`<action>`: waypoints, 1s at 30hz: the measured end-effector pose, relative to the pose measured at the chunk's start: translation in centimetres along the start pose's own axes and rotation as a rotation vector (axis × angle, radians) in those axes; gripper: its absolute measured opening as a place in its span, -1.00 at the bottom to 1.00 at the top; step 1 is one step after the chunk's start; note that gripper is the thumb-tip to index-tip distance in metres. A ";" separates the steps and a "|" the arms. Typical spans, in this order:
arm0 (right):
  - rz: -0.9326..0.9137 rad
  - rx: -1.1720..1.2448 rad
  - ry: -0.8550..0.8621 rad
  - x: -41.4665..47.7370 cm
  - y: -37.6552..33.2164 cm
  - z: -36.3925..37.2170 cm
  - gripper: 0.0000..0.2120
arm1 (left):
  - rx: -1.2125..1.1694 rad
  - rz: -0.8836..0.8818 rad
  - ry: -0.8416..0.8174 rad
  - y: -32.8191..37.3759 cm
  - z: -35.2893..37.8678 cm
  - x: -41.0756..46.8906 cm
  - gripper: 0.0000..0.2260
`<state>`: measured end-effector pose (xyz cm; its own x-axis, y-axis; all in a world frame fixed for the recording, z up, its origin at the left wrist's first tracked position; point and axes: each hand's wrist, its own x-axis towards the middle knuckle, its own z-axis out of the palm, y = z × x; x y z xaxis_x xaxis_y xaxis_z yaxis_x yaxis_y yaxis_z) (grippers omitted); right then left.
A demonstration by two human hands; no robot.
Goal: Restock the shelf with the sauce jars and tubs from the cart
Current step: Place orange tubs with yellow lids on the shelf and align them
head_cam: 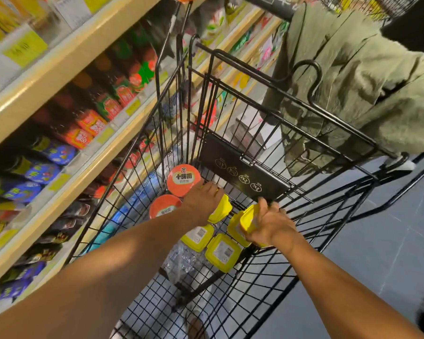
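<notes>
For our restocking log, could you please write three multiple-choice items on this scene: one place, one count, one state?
1. On which side of the cart is the shelf? A left; B right; C behind the person.
2. How many orange lids show in the cart? A one; B two; C four.
3. What is the right hand doing? A hanging idle; B pushing the cart; C gripping a yellow tub.
Answers: 1 A, the shelf runs along the cart's left. 2 B, two round lids lie by its left wall. 3 C, its fingers curl round the tub.
</notes>
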<state>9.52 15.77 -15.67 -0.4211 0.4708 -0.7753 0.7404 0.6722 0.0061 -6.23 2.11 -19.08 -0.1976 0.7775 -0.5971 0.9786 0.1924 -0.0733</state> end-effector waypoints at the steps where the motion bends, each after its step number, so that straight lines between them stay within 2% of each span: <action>1: -0.002 0.000 0.007 -0.2 0.0 -0.2 0.12 | -0.036 0.006 0.023 -0.1 -0.3 -0.7 -0.03; 5: -0.047 -0.006 0.022 -1.4 -0.4 -1.1 0.13 | -0.251 -0.033 0.105 -0.4 -1.5 -4.5 0.02; 9: -0.120 0.018 0.027 -3.8 -1.2 -3.2 0.16 | -0.420 -0.059 0.114 -1.3 -3.3 -8.6 -0.02; 15: -0.267 0.050 0.143 -9.3 -3.3 -8.3 0.18 | -0.588 -0.147 0.199 -3.4 -6.0 -16.5 0.08; 19: -0.388 0.085 0.247 -13.5 -5.5 -11.4 0.19 | -0.690 -0.230 0.317 -5.2 -7.8 -23.5 0.04; 23: -0.511 0.102 0.307 -18.6 -8.6 -14.2 0.20 | -0.766 -0.357 0.308 -6.6 -10.4 -31.8 0.04; 27: -0.660 0.106 0.346 -25.0 -12.9 -16.1 0.19 | -0.798 -0.448 0.349 -6.7 -12.0 -41.5 0.24; 30: -0.787 0.100 0.356 -30.7 -16.7 -16.7 0.17 | -0.815 -0.517 0.464 -6.2 -11.1 -48.3 0.13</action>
<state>1.30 -0.39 18.55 -0.9564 0.0527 -0.2872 0.2011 0.8319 -0.5172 -3.44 -30.02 19.04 -0.7479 0.6056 -0.2717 0.4697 0.7721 0.4281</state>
